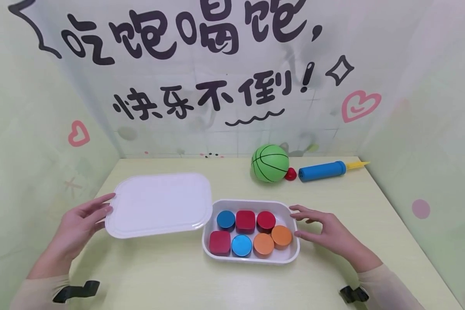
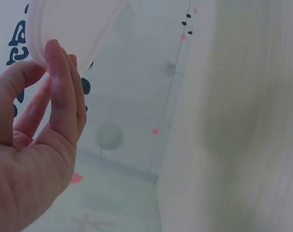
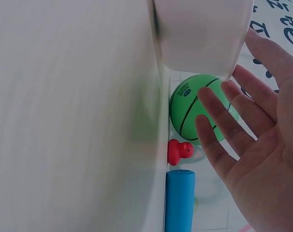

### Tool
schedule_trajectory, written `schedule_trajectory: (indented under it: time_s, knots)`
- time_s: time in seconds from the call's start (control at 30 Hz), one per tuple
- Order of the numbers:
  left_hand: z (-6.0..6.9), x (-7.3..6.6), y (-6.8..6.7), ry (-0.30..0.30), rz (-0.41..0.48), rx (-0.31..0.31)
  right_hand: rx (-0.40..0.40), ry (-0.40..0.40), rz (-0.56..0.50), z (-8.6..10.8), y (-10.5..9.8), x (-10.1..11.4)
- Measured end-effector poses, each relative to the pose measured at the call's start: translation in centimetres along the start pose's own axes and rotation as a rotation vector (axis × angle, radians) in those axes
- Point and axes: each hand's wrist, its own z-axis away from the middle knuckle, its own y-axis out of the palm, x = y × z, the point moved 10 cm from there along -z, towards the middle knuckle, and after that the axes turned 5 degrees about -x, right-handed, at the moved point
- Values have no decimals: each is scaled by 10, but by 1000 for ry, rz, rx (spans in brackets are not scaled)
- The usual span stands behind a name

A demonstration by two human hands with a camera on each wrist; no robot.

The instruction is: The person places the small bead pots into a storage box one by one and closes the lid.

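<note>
My left hand (image 1: 79, 224) pinches the left end of a white rectangular lid (image 1: 160, 204) between thumb and fingers. Held off the table, the lid has its right edge close to the left wall of a white box (image 1: 252, 259); whether they touch I cannot tell. Inside the box sit blue round pieces (image 1: 242, 245), red square pieces (image 1: 246, 221), a red round piece (image 1: 266, 221) and orange round pieces (image 1: 281, 237). My right hand (image 1: 327, 232) is at the box's right end, fingers spread and fingertips at the rim. In the right wrist view, the box (image 3: 202, 36) shows beside those fingertips.
At the back of the table (image 1: 159, 280) lie a green ball (image 1: 270, 163) with black lines, a small red toy (image 1: 290, 174) and a blue hand pump (image 1: 321, 171) with a yellow nozzle. Printed walls (image 1: 232, 142) enclose the table at the back and sides.
</note>
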Motion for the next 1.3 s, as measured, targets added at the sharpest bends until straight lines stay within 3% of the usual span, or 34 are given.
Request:
schedule_trajectory:
  time_s: [0.2,0.57,0.77,0.9,1.07,1.3]
  knots:
    - [3,-13,39,19,-23,33,-3,-17,13,0,-1,2]
    - [1,8,113,-5,-184,99,-42,-101,90,-5,-6,17]
    - [3,18,151,-53,-171,143,-157,-181,158,-6,-11,30]
    - [6,18,175,-68,-152,182,-233,-249,110,-4,-15,42]
    - [9,19,192,-91,-134,198,-274,-383,-36,2,-20,62]
    - [11,23,197,-115,-117,188,-418,-573,-121,17,-38,88]
